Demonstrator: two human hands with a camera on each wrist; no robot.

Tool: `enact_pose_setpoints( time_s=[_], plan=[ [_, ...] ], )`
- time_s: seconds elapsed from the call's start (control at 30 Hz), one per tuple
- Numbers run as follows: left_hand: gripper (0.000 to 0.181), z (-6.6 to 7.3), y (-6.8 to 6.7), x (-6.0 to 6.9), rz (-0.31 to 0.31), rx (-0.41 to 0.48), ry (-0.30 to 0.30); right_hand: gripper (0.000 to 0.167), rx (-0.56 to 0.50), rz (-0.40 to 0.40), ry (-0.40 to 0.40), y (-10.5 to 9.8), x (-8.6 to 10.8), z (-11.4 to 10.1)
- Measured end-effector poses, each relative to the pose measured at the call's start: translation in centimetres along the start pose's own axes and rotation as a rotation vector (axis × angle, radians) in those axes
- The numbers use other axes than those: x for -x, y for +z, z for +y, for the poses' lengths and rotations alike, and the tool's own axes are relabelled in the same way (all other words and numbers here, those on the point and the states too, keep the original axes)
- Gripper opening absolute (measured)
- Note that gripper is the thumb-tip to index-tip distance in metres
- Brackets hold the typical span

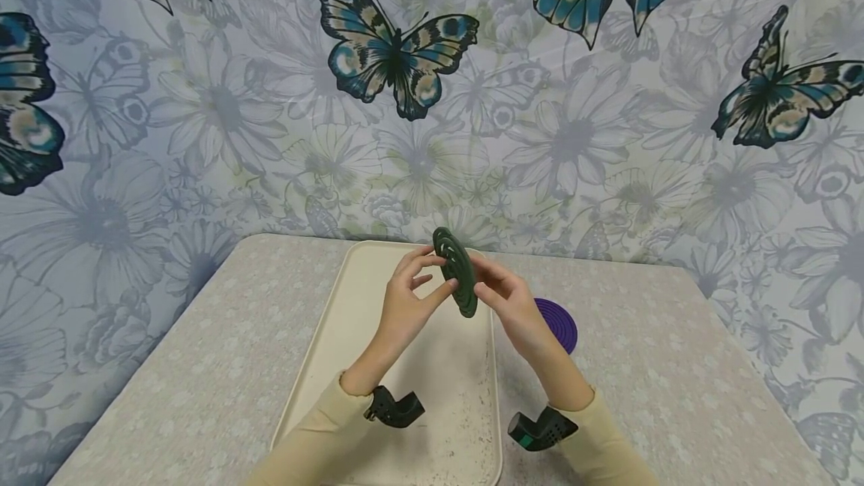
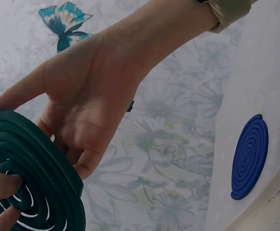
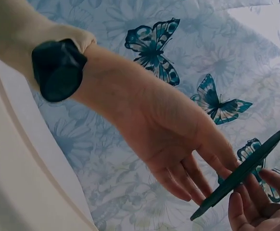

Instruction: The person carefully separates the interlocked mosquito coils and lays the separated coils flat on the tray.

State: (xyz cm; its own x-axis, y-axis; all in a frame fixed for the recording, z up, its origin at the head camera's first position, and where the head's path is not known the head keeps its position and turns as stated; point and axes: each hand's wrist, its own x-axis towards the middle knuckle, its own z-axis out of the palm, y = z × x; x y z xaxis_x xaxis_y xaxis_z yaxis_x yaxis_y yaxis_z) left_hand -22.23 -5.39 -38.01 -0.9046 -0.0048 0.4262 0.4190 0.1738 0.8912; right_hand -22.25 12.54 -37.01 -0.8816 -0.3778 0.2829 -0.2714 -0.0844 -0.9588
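Tabletop [image 1: 648, 351]: pale, patterned | cream tray [image 1: 452, 366] atop | backdrop [image 1: 270, 148]: butterfly-print | hands [image 1: 406, 306]: both gripping green coil [image 1: 462, 276]

The tightest spot lies ahead of us, above the tray [image 1: 439, 366]: a green coiled disc [image 1: 459, 272], tilted on edge, blocks the way between the left grip [image 1: 408, 295] and right grip [image 1: 509, 302]. Nearer us, a gap opens down to the tray between the forearms, narrowed by the left wrist camera [image 1: 397, 408] and right wrist camera [image 1: 542, 430]. The worktop [image 1: 202, 351] offers us wide lanes left of the tray and right of a flat purple disc [image 1: 560, 325]. A butterfly-patterned backdrop [image 1: 418, 163] bars the far edge.
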Motion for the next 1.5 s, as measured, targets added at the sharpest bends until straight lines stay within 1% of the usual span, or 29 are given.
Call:
enact_pose_setpoints(
  time_s=[0.1,0.23,0.33,0.4,0.5,0.63,0.7,0.8,0.93,1.0,1.07,1.2,1.23,1.27,1.33,1.43,1.5],
  plan=[
    [0.029,0.0,0.0,0.0,0.004,0.0,0.025,0.052,-0.05,0.001,0.021,0.0,0.1,-0.1],
    [0.027,-0.1,0.1,0.0,0.01,0.032,0.026,0.048,-0.087,-0.016,0.013,0.1,0.2,-0.1],
    [0.027,0.0,0.0,0.0,0.037,0.047,0.024,0.045,-0.104,-0.025,-0.001,0.2,0.2,-0.1],
    [0.027,0.2,0.0,0.0,0.064,0.059,0.021,0.043,-0.12,-0.012,0.003,0.4,0.2,-0.1],
    [0.027,1.6,-0.1,0.3,0.097,0.053,0.013,0.041,-0.153,0.022,0.017,0.6,0.3,-0.2],
    [0.026,3.3,-0.3,0.7,0.11,0.053,0.01,0.04,-0.214,0.049,0.034,1.1,0.3,-0.5],
    [0.026,3.4,-0.3,0.7,0.116,0.06,0.018,0.039,-0.244,0.049,0.038,1.3,0.3,-0.8],
    [0.027,2.3,-0.1,0.6,0.138,0.071,0.027,0.036,-0.279,0.044,0.043,1.5,0.4,-1.0],
    [0.027,0.4,0.3,0.2,0.164,0.075,0.037,0.033,-0.311,0.063,0.058,1.5,0.4,-1.1],
    [0.029,0.0,0.3,0.2,0.169,0.083,0.045,0.032,-0.323,0.083,0.069,1.5,0.4,-1.1],
    [0.038,-0.1,0.3,0.1,0.165,0.1,0.038,0.028,-0.349,0.095,0.063,1.4,0.4,-0.9],
    [0.065,-0.3,0.2,0.0,0.15,0.149,0.015,0.026,-0.404,0.132,0.057,1.2,0.2,-1.0],
    [0.07,-0.3,0.2,0.0,0.149,0.159,0.014,0.025,-0.42,0.145,0.054,1.2,0.2,-1.0],
    [0.072,-0.4,0.1,-0.1,0.15,0.164,0.023,0.025,-0.432,0.162,0.06,1.1,0.2,-1.1],
    [0.064,-0.6,0.1,-0.1,0.155,0.161,0.056,0.025,-0.455,0.201,0.063,0.9,0.1,-1.2],
    [0.039,-0.7,-0.1,-0.3,0.16,0.136,0.116,0.024,-0.484,0.257,0.065,0.7,0.0,-1.2],
    [0.023,-0.7,-0.2,-0.4,0.154,0.117,0.149,0.026,-0.481,0.3,0.085,0.5,0.0,-1.2]
  ],
)
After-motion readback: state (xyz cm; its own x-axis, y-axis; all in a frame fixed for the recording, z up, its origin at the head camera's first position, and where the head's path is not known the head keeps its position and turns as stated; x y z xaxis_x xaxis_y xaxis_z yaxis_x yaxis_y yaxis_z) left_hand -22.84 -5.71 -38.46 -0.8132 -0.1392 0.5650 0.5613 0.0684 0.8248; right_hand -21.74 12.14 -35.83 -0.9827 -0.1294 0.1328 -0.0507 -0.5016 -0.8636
